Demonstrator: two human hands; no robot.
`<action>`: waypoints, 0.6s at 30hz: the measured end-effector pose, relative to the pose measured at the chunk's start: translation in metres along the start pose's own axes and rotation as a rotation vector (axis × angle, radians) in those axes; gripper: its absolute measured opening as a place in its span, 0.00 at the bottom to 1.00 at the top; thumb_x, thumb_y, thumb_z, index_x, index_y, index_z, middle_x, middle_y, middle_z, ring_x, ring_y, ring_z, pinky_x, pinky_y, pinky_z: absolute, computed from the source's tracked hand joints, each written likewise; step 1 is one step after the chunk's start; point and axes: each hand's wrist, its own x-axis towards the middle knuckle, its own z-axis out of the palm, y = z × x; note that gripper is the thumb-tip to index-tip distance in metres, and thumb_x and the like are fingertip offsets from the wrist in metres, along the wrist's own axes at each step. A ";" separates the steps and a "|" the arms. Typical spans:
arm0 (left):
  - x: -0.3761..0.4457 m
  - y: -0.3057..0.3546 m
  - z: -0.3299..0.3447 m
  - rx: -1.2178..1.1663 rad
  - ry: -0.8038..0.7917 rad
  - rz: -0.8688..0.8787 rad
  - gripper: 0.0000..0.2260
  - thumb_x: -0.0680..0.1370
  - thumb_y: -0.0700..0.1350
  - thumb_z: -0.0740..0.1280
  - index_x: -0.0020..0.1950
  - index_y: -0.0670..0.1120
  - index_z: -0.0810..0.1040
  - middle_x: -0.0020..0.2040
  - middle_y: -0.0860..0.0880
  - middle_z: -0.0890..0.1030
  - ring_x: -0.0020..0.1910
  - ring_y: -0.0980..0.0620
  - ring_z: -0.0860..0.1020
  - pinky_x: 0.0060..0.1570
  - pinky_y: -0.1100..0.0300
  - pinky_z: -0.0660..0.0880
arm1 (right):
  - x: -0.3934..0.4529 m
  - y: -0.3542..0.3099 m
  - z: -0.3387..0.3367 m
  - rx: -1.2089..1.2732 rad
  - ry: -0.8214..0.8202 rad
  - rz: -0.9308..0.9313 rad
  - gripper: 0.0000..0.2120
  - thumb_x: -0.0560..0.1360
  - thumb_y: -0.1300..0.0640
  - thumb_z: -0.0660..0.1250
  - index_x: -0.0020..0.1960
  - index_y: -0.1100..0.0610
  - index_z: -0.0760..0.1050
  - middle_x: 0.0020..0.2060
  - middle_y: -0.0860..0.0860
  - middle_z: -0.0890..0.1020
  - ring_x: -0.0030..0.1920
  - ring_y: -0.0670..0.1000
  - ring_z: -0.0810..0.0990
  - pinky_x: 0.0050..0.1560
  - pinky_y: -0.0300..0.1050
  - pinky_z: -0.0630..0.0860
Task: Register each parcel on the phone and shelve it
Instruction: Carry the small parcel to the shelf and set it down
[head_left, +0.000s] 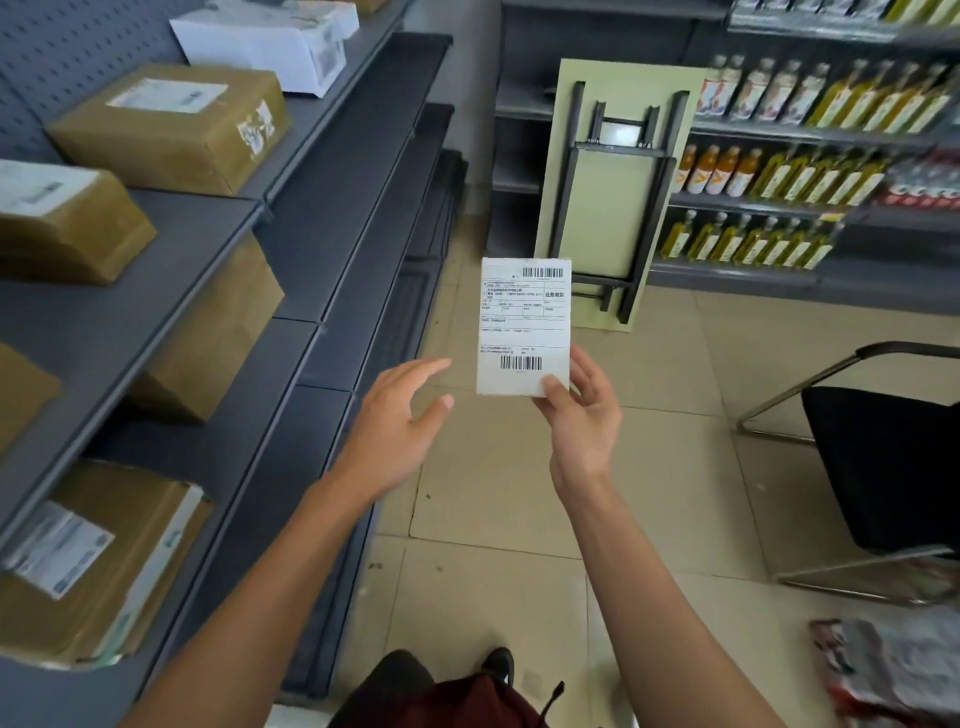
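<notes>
Right hand (582, 415) pinches the small white parcel (523, 327) at its lower right corner, thumb on the label face, fingers behind. Parcel is held upright in mid-air over the floor (519, 519), long axis vertical, label toward the camera, two barcodes visible on it, one top, one bottom. Left hand (397, 415) is empty, fingers spread and relaxed, just left of and slightly below the parcel's lower left corner, not touching it. Left hand is the nearer one to the shelving (332, 218), which runs along the left side; parcel lies to the right of the shelf front edges, well apart from them.

No phone visible, so registering can't be confirmed from here; likely the label is being read or handed over to the left hand before shelving.

Count: one parcel in hand; five brown boxes on the left shelves (one more brown edge at the far left, unclear); one white box (270, 41) on the top shelf. Two hands, one folded table (613, 208) leaning at the back, one black chair (883, 457) on the right.
</notes>
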 end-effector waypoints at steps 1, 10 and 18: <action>0.007 -0.001 0.002 -0.005 -0.003 -0.004 0.19 0.82 0.51 0.64 0.74 0.59 0.72 0.65 0.71 0.69 0.71 0.60 0.68 0.72 0.47 0.68 | 0.008 0.001 0.001 -0.008 0.004 0.005 0.20 0.78 0.69 0.67 0.63 0.50 0.79 0.58 0.52 0.85 0.58 0.53 0.84 0.57 0.55 0.82; 0.100 -0.027 0.012 -0.066 0.027 -0.057 0.19 0.82 0.51 0.65 0.73 0.60 0.72 0.67 0.67 0.69 0.70 0.58 0.69 0.71 0.45 0.69 | 0.092 0.010 0.035 -0.059 0.002 0.031 0.19 0.77 0.69 0.68 0.65 0.54 0.78 0.59 0.54 0.84 0.59 0.54 0.84 0.58 0.55 0.82; 0.209 -0.055 -0.003 -0.128 0.042 -0.067 0.18 0.82 0.51 0.65 0.73 0.60 0.72 0.69 0.65 0.71 0.71 0.59 0.69 0.72 0.46 0.69 | 0.189 0.008 0.088 -0.087 0.033 0.030 0.18 0.77 0.69 0.67 0.60 0.50 0.79 0.56 0.52 0.86 0.56 0.52 0.86 0.57 0.54 0.82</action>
